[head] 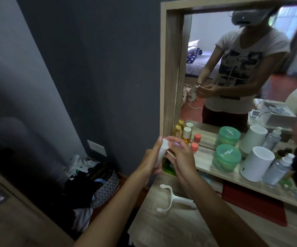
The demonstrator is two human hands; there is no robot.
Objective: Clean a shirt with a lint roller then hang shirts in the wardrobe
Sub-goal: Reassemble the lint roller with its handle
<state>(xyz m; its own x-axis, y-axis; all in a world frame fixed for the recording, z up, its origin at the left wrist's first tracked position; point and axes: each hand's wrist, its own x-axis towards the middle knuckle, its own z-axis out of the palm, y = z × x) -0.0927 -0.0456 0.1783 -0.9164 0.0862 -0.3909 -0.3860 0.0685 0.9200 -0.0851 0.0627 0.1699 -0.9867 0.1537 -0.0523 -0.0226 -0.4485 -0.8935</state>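
My left hand [152, 158] grips a white lint roll [162, 152], held upright in front of the dresser. My right hand [179, 155] touches the top of the roll with its fingertips pinched at its upper edge. The white lint roller handle [173, 199], a forked frame with no roll on it, lies flat on the lower dresser surface [154, 227] below my arms. No shirt is close to my hands; the mirror shows a bed with cloth on it behind me.
A wood-framed mirror [170, 68] stands on the shelf [204, 154]. On the shelf are a green tub [226, 157], a white cylinder [256, 163], small bottles [187, 134] and a clear bottle [278, 168]. A bag with clothes [104, 184] sits on the floor at the left.
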